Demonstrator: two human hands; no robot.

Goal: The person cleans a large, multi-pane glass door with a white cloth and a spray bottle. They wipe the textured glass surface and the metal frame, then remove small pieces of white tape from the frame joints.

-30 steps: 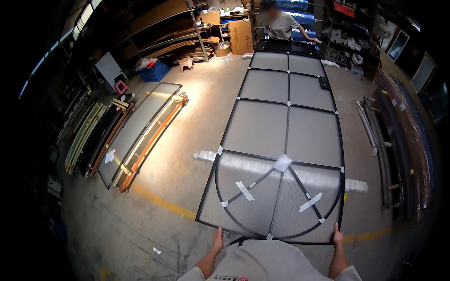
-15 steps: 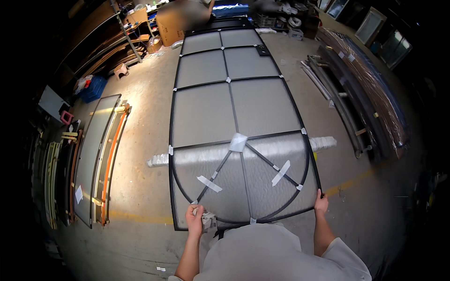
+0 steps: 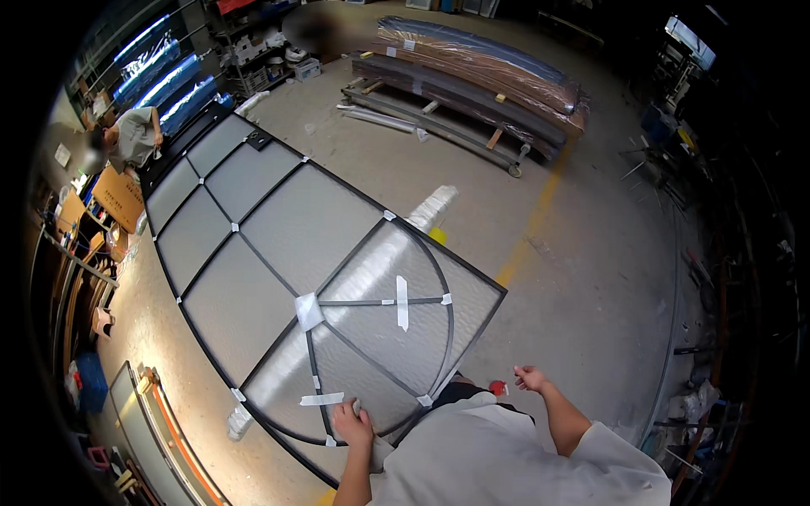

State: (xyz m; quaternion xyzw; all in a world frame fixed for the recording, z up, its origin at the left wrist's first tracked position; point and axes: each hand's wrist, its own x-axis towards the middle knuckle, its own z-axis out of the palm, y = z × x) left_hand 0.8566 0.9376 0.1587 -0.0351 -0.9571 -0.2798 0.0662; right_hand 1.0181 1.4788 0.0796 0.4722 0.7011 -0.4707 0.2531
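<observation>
A large glass panel [image 3: 283,260] with a black frame and black glazing bars slants from the upper left toward my body. Its near end has a curved bar and spokes meeting under a square pale patch [image 3: 310,312]. Small pale tape pieces cover the other joints, and a longer tape strip [image 3: 402,303] crosses a spoke. My left hand [image 3: 353,426] is over the panel's near end by the curved bar, fingers closed around a bit of crumpled greyish material. My right hand [image 3: 531,379] is off the frame, fingers curled; its contents are unclear. A red object [image 3: 499,388] shows beside it.
A plastic-wrapped roll [image 3: 434,208] passes beneath the panel. Wrapped long profiles lie on a wheeled cart [image 3: 460,126] beyond it. Another person [image 3: 135,139] is at the panel's far end. More framed panels [image 3: 148,422] stand at lower left, beside shelving [image 3: 80,253].
My view has swung right, so the panel now appears slanted. My right hand has left the frame's right edge. My left hand remains near the curved bar.
</observation>
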